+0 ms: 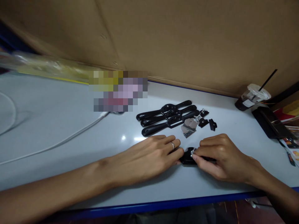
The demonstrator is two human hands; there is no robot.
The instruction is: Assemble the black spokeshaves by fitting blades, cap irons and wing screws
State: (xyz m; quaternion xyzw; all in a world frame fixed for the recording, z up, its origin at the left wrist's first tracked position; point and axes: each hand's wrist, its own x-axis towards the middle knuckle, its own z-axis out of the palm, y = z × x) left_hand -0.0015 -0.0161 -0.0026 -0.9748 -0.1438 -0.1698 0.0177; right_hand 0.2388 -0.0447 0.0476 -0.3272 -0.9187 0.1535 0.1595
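On the table in front of me lies a black spokeshave body (188, 160), its handles hidden by my hands. My left hand (149, 158), with a ring on it, is closed on the left end. The thumb and fingers of my right hand (221, 158) pinch a small silver screw (192, 152) at the middle of the body. Just beyond lie several black two-handled spokeshaves (154, 128) side by side. Beside them are shiny metal blades (190, 123), small black cap pieces (212, 124) and loose silver screws (198, 118).
A lidded plastic cup (249, 96) with a dark drink and straw stands at the back right, near a black case (268, 123). A white cable (67, 142) runs to a pixelated object (121, 96). Plastic wrapping (53, 67) lies along the cardboard wall (187, 43).
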